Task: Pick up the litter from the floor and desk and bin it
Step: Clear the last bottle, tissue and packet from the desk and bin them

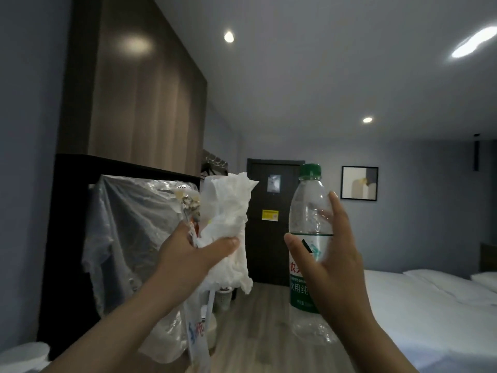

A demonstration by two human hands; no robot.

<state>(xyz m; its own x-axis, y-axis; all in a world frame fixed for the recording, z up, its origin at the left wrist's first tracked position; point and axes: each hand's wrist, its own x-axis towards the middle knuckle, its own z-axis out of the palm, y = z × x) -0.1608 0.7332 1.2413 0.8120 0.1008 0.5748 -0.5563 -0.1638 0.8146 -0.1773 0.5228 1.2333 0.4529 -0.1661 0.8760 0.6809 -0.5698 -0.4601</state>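
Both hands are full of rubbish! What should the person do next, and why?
Probably lower both arms and look for the bin. The left hand grips crumpled tissue and wrappers, the right hand holds an empty-looking bottle, both raised high, and no bin shows plainly here.

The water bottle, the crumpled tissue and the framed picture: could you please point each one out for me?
water bottle (306, 208), head view, clear upper body above the label.
crumpled tissue (228, 205), head view, upper white folds.
framed picture (359, 183), head view, middle of the print.
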